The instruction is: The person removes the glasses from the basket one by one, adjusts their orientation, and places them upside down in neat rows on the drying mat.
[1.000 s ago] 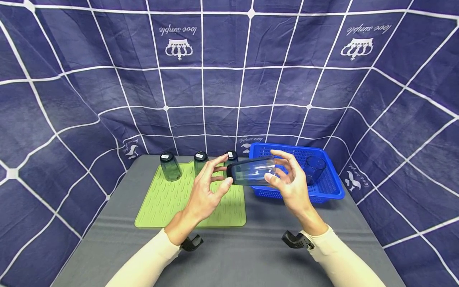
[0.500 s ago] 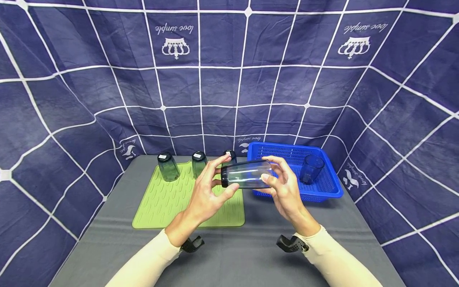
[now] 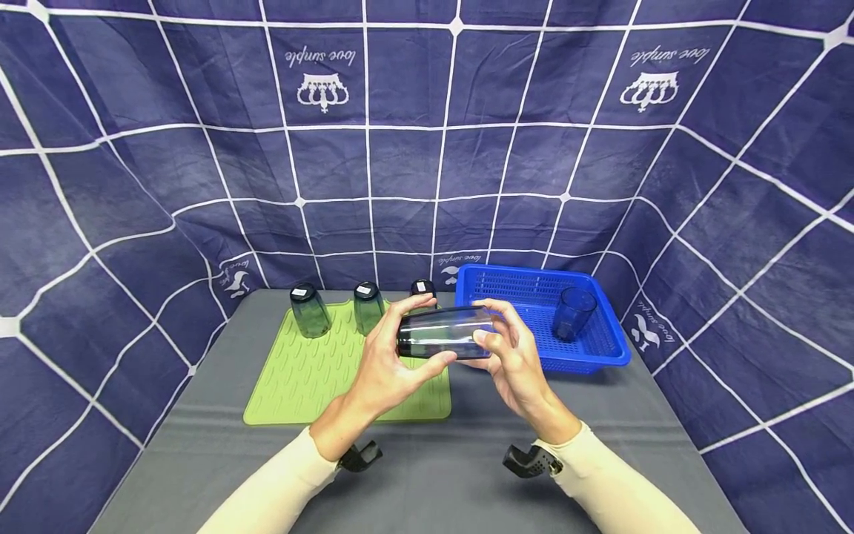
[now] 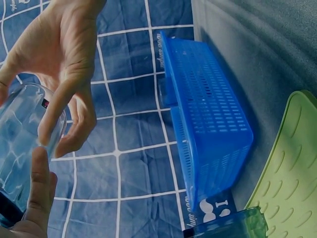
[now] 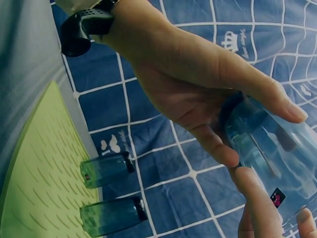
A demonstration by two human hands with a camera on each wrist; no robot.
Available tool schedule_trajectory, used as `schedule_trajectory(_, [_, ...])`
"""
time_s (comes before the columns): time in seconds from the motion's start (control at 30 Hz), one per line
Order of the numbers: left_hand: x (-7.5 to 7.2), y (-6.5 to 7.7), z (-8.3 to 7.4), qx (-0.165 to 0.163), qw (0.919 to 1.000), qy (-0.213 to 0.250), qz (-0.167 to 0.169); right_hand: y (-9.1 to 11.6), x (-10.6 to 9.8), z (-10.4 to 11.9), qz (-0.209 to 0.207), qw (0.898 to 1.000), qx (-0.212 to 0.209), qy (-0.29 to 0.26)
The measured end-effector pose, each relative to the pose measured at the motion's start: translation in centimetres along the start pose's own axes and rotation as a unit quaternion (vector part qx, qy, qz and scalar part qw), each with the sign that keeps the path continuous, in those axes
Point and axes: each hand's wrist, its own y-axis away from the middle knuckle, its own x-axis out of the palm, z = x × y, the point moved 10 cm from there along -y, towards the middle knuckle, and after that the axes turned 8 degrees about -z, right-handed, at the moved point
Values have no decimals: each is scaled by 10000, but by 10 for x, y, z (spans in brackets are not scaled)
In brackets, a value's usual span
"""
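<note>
A clear bluish drinking glass (image 3: 443,335) lies sideways in the air between both hands, its thick dark base to the left. My left hand (image 3: 383,371) grips the base end, thumb below and fingers above. At the rim end, my right hand (image 3: 523,367) holds the glass with thumb and fingers. A small dark label (image 5: 278,197) shows on its side near the rim in the right wrist view. Behind, three similar glasses stand upside down along the far edge of a green mat: a left one (image 3: 310,311), a middle one (image 3: 368,310) and a partly hidden right one (image 3: 423,288).
The ribbed green mat (image 3: 300,382) lies on the grey table (image 3: 460,475), below the left hand. A blue perforated basket (image 3: 610,337) stands at the back right with another glass (image 3: 574,313) tilted inside. Blue gridded cloth (image 3: 407,163) hangs around the back and sides.
The glass has shifted left and slightly down with the right hand. The left hand's grip now reaches farther around the base end. The glasses on the mat and the basket have stayed put.
</note>
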Motion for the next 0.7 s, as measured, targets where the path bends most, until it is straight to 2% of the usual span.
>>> schedule_trajectory(0.37, [-3, 0, -1, 31, 10000, -34, -49, 1, 6, 2, 145, 9998, 69, -117])
schedule_trajectory(0.7, [-5, 0, -5, 58, 10000, 66, -39, 4, 8, 5, 89, 9998, 85, -160])
